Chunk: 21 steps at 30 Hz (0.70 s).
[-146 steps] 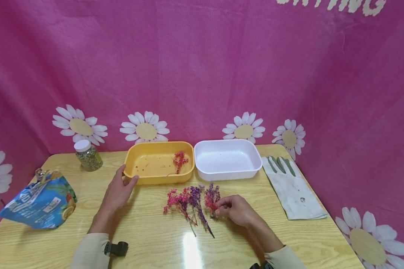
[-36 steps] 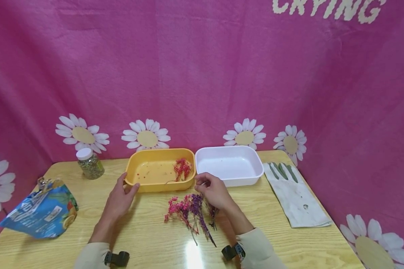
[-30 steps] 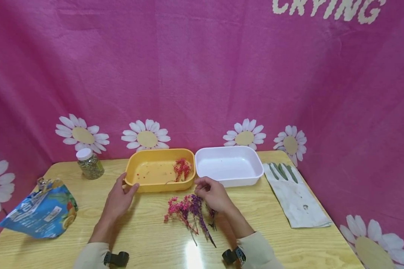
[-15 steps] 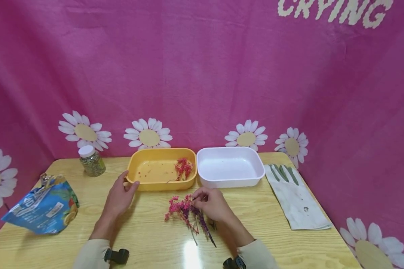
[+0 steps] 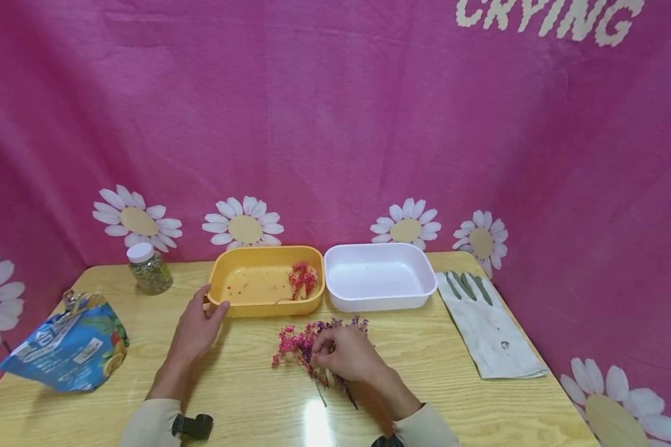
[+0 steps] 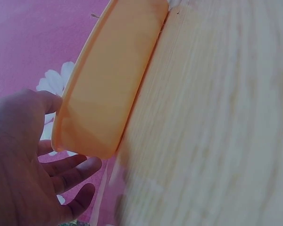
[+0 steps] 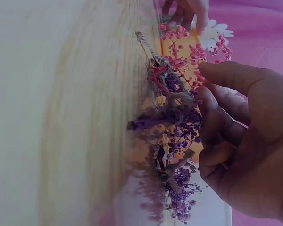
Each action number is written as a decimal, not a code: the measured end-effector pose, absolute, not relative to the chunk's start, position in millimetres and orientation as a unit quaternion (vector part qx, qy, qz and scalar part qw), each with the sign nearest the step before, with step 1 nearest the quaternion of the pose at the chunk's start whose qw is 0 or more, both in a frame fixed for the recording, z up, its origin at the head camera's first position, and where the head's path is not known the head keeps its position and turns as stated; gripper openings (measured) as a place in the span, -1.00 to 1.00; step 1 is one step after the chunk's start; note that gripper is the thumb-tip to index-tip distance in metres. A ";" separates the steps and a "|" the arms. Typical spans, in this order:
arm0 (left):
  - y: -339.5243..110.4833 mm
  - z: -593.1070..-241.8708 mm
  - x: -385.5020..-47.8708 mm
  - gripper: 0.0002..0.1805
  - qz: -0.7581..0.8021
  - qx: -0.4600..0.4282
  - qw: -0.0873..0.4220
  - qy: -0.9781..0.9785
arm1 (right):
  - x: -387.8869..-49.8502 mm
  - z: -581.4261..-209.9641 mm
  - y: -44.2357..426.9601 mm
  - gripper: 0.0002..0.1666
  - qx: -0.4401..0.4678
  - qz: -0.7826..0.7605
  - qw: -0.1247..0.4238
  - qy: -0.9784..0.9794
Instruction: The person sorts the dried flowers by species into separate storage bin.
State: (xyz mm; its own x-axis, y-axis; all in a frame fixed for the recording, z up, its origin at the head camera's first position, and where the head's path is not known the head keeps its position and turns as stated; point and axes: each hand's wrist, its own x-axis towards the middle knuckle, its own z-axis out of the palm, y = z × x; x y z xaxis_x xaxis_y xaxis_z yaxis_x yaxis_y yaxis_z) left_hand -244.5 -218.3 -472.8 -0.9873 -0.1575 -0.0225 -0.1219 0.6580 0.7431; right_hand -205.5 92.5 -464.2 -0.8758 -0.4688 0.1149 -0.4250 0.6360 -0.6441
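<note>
My left hand (image 5: pixel 197 327) grips the near left corner of the yellow tub (image 5: pixel 274 308), thumb on the front rim and fingers around the end. In the left wrist view, the thumb meets the tub's rim and the other fingers bend past its end. Above small bunches of dried flowers on the table hovers my right hand (image 5: pixel 351 354). Thumb and forefinger stand slightly apart, beside the pink bunch (image 5: pixel 291 345). Purple dried flowers (image 7: pixel 181 193) lie partly hidden under this hand; stems look tied with twine. A red dried bunch (image 5: pixel 302 278) lies in the tub.
A white tub (image 5: pixel 383 304) adjoins the yellow one. At right, a pale cloth (image 5: pixel 489 338) bears several green pieces (image 5: pixel 468 287). A jar with a white lid (image 5: pixel 150 270) and a blue pouch (image 5: pixel 69 347) stand left. A pink floral curtain (image 5: pixel 335 124) hangs behind.
Another red bunch joined the one in the yellow tub. My right hand then moved from the tub's near right corner back toward me and left, over the flowers. The left hand has stayed put.
</note>
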 end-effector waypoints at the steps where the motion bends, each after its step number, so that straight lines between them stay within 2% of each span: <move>1: -218.4 -472.9 -244.7 -0.19 -0.406 0.075 0.023 -0.911 | -205.1 -464.4 92.3 -0.93 -0.249 -0.337 0.032 0.907; 14: -219.1 -473.5 -245.7 -0.18 -0.403 0.068 0.027 -0.912 | -200.1 -463.8 93.8 -0.89 -0.266 -0.274 0.054 0.923; 21: -218.6 -473.7 -245.3 -0.18 -0.405 0.076 0.017 -0.911 | -196.9 -468.4 93.0 -0.87 -0.276 -0.227 0.044 0.933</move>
State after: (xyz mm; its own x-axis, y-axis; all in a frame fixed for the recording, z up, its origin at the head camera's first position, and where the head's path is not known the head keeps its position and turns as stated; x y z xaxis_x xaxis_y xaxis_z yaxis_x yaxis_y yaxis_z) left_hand -245.3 -218.6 -473.7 -0.9880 -0.1517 -0.0304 -0.1242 0.6600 0.7409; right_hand -196.9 93.0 -468.4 -0.8440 -0.5347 0.0431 -0.4945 0.7444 -0.4488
